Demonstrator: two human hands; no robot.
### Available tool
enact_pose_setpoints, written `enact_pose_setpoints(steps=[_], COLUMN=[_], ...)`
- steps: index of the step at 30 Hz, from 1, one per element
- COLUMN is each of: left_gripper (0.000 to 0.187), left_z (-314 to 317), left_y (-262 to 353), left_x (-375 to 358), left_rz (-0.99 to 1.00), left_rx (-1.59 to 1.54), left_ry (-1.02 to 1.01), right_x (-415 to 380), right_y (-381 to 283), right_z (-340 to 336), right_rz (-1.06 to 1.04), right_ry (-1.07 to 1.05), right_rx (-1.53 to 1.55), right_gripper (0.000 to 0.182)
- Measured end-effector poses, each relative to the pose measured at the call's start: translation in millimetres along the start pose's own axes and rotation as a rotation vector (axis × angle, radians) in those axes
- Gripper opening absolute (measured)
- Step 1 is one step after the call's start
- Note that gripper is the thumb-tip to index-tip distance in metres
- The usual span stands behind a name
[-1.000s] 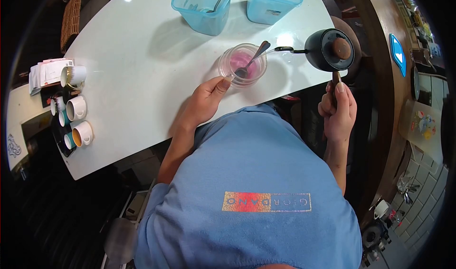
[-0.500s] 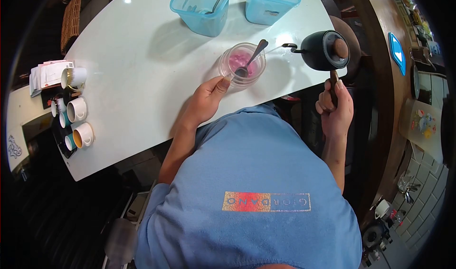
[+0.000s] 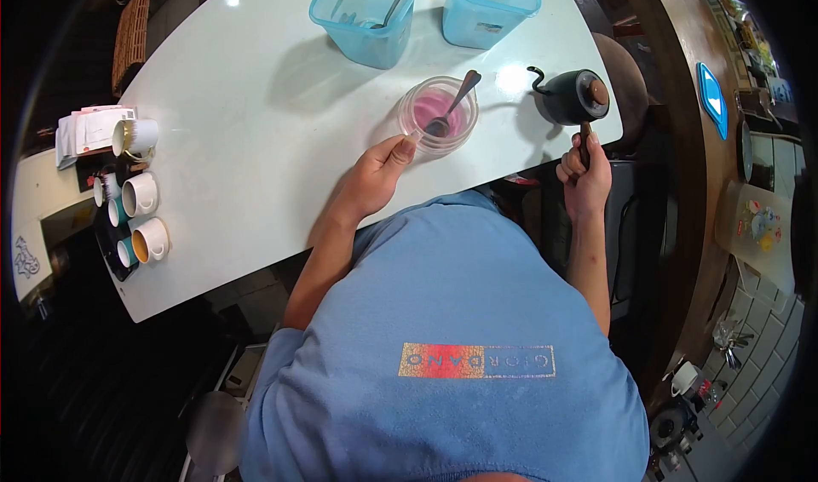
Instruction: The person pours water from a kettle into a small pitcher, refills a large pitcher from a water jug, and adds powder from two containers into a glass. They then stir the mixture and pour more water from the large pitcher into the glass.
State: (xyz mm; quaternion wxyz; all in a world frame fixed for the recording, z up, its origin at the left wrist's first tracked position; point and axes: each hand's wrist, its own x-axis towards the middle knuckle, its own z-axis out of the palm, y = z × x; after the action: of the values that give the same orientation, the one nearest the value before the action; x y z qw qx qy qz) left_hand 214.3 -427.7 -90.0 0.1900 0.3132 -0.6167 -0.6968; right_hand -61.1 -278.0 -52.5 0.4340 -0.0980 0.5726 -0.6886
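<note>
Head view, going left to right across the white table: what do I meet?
Cluster of white ceramic mugs → left hand → clear glass bowl of pink liquid with a metal spoon → black gooseneck kettle, its handle in the right hand.

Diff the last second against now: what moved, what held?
The right hand has swung the black kettle back from over the glass bowl and lowered it upright by the table edge, still gripping its handle. Left hand stays on the bowl; spoon unmoved.
</note>
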Motion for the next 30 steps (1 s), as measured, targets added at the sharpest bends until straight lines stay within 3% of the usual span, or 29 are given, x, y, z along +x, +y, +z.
enact_pose_setpoints(steps=[14, 23, 25, 26, 28, 30], left_gripper=[0.035, 0.025, 0.025, 0.025, 0.025, 0.026], left_z=[-8, -8, -7, -6, -6, -6], left_y=[5, -20, -24, -25, -26, -26], left_x=[6, 6, 8, 9, 11, 10], left_rz=[0.089, 0.192, 0.26, 0.31, 0.36, 0.335], left_rx=[0.099, 0.052, 0.056, 0.063, 0.069, 0.114], left_ry=[0.069, 0.186, 0.209, 0.221, 0.238, 0.244], right_x=[19, 19, 16, 13, -1, -9], right_y=[9, 8, 8, 5, -8, -10], right_z=[5, 1, 2, 5, 21, 43], right_rz=[0.007, 0.042, -0.371, -0.37, -0.766, -0.773], right_ry=[0.023, 0.027, 0.327, 0.33, 0.482, 0.298], right_rx=[-0.019, -0.261, -0.968, -0.971, -0.972, -0.711], right_gripper=[0.029, 0.041, 0.044, 0.044, 0.04, 0.027])
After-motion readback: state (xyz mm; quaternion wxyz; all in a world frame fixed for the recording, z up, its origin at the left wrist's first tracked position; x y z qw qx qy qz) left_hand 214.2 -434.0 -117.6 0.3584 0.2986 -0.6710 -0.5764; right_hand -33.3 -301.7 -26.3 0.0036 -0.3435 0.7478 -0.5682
